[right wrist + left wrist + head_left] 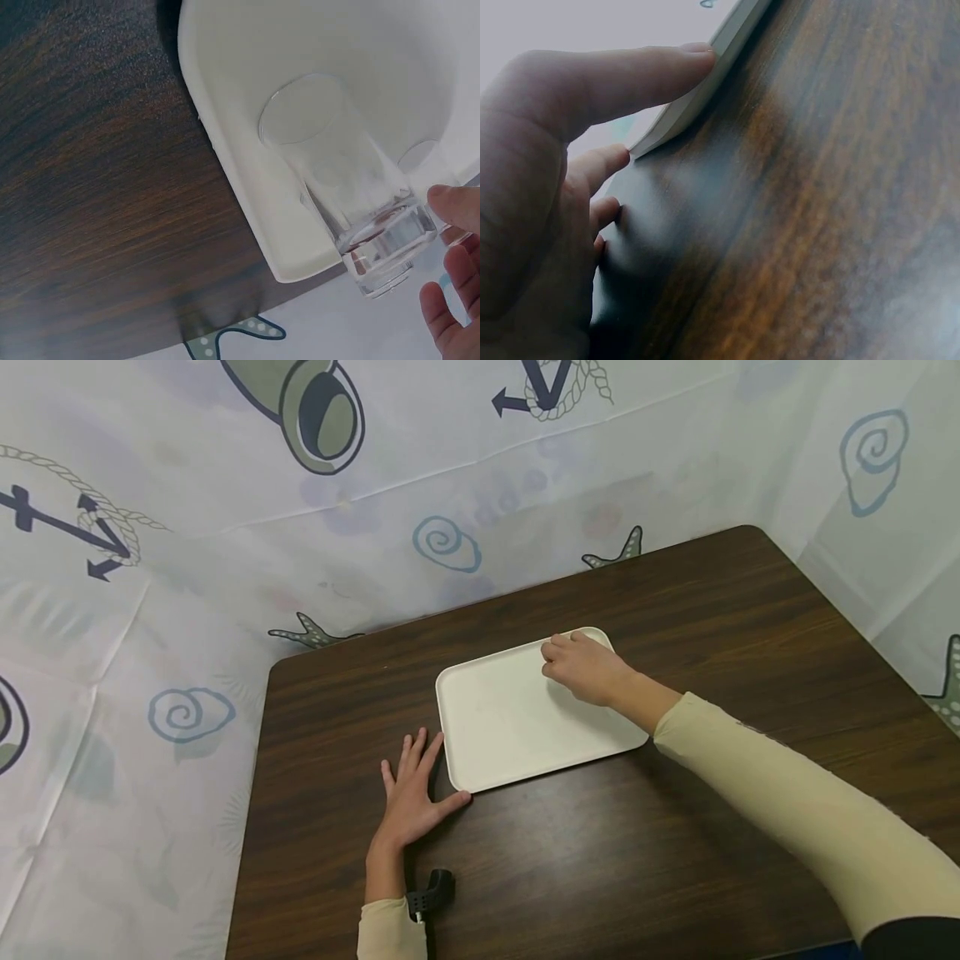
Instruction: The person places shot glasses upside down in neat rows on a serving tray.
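looks like small recording corner, not real kitchen or shop. thin white curtain [225, 610] hangs close around dark brown wooden desk [675, 860] on all far sides. curtain has sea pictures: anchors, ropes, swirly shells, starfish. curtain shows fold lines. desk holds only white tray [510, 727]. room behind curtain hidden, so cannot tell what building.
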The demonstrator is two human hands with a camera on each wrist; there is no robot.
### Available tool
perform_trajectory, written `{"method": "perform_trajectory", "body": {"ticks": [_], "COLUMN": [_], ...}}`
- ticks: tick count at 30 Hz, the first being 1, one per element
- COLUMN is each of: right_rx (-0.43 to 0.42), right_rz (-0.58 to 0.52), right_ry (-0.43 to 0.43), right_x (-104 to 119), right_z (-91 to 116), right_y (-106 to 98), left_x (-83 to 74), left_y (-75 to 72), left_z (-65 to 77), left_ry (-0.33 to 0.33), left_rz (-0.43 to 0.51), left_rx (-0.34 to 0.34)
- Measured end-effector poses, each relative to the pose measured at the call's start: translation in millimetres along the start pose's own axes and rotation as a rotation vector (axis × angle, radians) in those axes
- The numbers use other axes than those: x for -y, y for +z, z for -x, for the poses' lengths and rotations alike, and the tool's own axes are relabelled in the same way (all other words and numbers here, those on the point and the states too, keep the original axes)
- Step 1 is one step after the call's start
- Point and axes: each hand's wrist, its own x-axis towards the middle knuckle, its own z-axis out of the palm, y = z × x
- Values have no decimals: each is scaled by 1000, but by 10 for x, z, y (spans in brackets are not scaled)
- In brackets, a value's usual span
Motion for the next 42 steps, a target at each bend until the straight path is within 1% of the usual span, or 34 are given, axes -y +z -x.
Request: {"method": "perform_trajectory", "body": {"ticks": [8, 17, 24, 29, 37, 42], "right_rx": [1, 20, 16, 30, -37, -62], "right_rz": [20, 10, -25, -58, -126, -172], "right_ry": [-2, 5, 1, 22, 31, 52], "right_x": [-7, 7, 11, -13, -104, -174], "right_z": [-9, -6, -22, -12, 79, 138], "right_y": [26, 12, -32, -67, -147, -234], "left_x": [-5, -5, -2, 0, 5, 8], "left_y": [-7, -12, -8, -5, -2, 2], "left_z": [3, -7, -5, -8, -7, 2], "left_ry": [0, -7, -15, -14, -16, -17], "left_rz": [8, 4, 1, -3, -7, -8], "left_rx": [8, 17, 22, 18, 19, 17]}}
